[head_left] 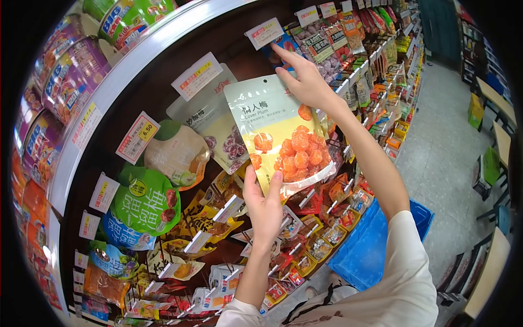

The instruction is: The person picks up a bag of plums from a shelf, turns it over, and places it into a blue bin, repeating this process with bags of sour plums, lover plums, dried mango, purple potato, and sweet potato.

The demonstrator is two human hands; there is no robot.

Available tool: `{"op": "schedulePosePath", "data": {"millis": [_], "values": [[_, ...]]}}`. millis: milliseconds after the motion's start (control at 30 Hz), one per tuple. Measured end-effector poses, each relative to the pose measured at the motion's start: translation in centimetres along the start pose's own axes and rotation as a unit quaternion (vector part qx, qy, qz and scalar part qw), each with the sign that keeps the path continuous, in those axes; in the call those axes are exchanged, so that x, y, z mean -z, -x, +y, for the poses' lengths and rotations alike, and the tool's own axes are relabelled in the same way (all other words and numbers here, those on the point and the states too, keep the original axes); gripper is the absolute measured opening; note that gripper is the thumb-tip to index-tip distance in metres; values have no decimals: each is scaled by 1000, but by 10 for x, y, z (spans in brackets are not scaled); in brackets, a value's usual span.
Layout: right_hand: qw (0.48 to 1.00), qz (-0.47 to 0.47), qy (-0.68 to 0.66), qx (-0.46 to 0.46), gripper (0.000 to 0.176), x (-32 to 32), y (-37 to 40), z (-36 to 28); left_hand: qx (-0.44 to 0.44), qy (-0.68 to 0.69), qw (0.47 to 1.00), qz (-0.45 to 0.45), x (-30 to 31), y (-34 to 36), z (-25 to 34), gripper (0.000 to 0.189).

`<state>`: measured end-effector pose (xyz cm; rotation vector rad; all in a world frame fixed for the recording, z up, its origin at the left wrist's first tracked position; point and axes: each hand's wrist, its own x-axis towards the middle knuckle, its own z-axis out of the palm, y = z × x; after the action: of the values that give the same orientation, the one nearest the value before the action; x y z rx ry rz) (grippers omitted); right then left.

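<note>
A pale yellow snack pouch [275, 131] printed with orange plums and the words "Lover Plum" hangs in front of a store rack. My left hand [264, 204] grips its bottom edge from below, thumb on the front. My right hand [305, 79] holds the pouch's top right corner, with the index finger stretched up toward a white price tag [265, 32] on a peg. Behind the pouch hangs a clear pouch of dark plums [220, 128].
Hanging snack bags fill the rack: a green pouch [144, 199], a beige one [177, 152], and several small packets lower down. Big cans [71, 76] sit on the top shelf. A blue crate [376, 245] stands on the tiled aisle floor at the right.
</note>
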<state>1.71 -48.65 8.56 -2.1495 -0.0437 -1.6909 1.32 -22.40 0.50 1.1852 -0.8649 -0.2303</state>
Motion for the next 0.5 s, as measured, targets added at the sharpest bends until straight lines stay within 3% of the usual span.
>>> {"op": "schedulePosePath", "data": {"millis": [200,367,500], "values": [[998,57,-12,11,57,-1,-1,-7,-6,-31,999,-20,2,-14,-3,37],[995,92,-31,8,60,-2,0,-3,-21,-13,1000,-15,-4,-25,-6,32],[990,117,17,74,65,3,-9,4,-24,23,999,-12,-12,-36,0,29]]}}
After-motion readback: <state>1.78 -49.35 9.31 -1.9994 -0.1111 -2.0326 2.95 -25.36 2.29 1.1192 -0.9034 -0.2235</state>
